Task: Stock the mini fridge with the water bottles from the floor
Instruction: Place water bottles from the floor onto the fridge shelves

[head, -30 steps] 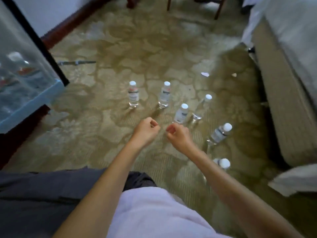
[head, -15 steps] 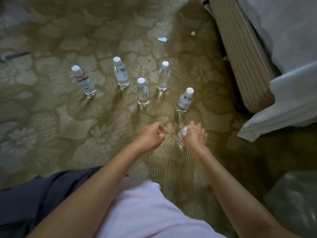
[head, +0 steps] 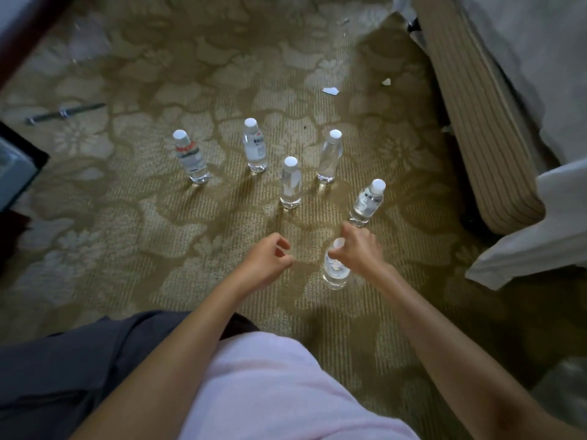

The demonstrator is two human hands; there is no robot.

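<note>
Several clear water bottles with white caps stand upright on the patterned carpet. The nearest bottle is under my right hand, whose fingers curl round its cap and neck. Just beyond stands a labelled bottle. Further off are a plain bottle, another plain one, a labelled one and a red-banded one. My left hand hovers beside the nearest bottle, fingers loosely curled, holding nothing. A corner of the fridge door shows at the left edge.
A bed with a striped base and white sheet fills the right side. A metal rod lies on the carpet at the left. Paper scraps lie near the bed. My legs take up the bottom of the view.
My right hand has closed on the nearest bottle's top, having reached down to it. The view swung back left a little, bringing the fridge door corner into sight.
</note>
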